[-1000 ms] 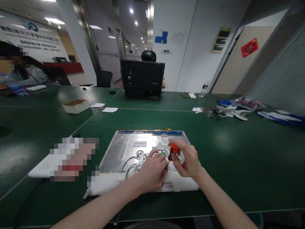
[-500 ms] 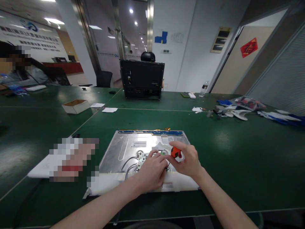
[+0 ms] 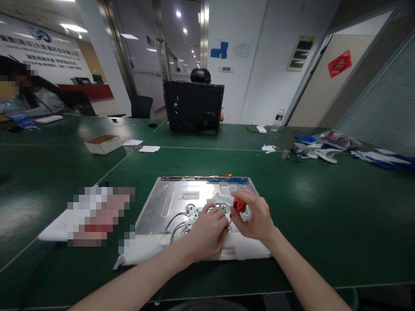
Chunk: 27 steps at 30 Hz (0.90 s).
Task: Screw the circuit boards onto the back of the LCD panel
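An LCD panel (image 3: 151, 207) lies with its silvery metal back up on the green table, near me. On it sits a small circuit board (image 3: 193, 213) with dark cables at its left. My left hand (image 3: 209, 231) rests over the board, fingers bent and close together; whatever lies under them is hidden. My right hand (image 3: 254, 214) pinches the orange and black handle of a screwdriver (image 3: 239, 204) between thumb and fingers. The thin shaft slants down beside my left fingertips, and its tip is hidden.
A blue circuit strip (image 3: 207, 179) runs along the panel's far edge, white sheeting (image 3: 152, 250) along the near one. A blurred-out white and pink item (image 3: 65, 222) lies left. Farther off are an open box (image 3: 103, 145), a black monitor (image 3: 194, 108) and a bottle (image 3: 278, 120).
The screwdriver handle has turned in my right fingers, and my right thumb has shifted slightly away from my left hand. My left hand and the panel stay where they were.
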Tool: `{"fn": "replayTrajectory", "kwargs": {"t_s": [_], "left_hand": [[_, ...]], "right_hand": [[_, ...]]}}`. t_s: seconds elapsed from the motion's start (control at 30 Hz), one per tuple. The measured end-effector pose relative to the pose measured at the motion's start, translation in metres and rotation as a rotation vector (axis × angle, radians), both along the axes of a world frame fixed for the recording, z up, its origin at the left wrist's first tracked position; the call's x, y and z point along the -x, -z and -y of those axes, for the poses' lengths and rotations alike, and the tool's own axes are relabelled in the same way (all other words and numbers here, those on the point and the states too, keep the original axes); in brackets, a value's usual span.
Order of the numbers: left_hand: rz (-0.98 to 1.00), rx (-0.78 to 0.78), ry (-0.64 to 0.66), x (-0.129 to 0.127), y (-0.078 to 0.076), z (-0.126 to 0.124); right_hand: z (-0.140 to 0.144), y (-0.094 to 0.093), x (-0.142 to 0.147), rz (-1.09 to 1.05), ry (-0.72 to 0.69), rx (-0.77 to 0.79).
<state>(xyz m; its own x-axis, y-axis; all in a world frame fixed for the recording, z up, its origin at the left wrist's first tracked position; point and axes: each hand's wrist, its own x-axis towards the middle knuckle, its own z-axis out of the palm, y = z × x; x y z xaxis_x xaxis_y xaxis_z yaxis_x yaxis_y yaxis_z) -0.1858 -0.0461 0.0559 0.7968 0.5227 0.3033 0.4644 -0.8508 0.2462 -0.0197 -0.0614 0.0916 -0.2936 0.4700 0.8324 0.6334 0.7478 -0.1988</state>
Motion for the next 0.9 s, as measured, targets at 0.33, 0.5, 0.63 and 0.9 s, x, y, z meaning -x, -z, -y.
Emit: {"fn": "replayTrajectory", "kwargs": {"t_s": [0.33, 0.5, 0.63, 0.9], "left_hand": [[0.018, 0.023, -0.01, 0.0, 0.001, 0.0], [0.0, 0.021, -0.009, -0.001, 0.0, 0.001], [-0.003, 0.017, -0.012, 0.0, 0.001, 0.0], [0.036, 0.022, 0.002, 0.0, 0.002, -0.001]], "right_hand": [[-0.001, -0.001, -0.001, 0.042, -0.014, -0.005], [0.003, -0.008, -0.001, 0.002, -0.115, 0.077], [0.003, -0.006, 0.0, 0.002, -0.051, 0.06], [-0.003, 0.003, 0.0, 0.019, 0.035, -0.04]]}}
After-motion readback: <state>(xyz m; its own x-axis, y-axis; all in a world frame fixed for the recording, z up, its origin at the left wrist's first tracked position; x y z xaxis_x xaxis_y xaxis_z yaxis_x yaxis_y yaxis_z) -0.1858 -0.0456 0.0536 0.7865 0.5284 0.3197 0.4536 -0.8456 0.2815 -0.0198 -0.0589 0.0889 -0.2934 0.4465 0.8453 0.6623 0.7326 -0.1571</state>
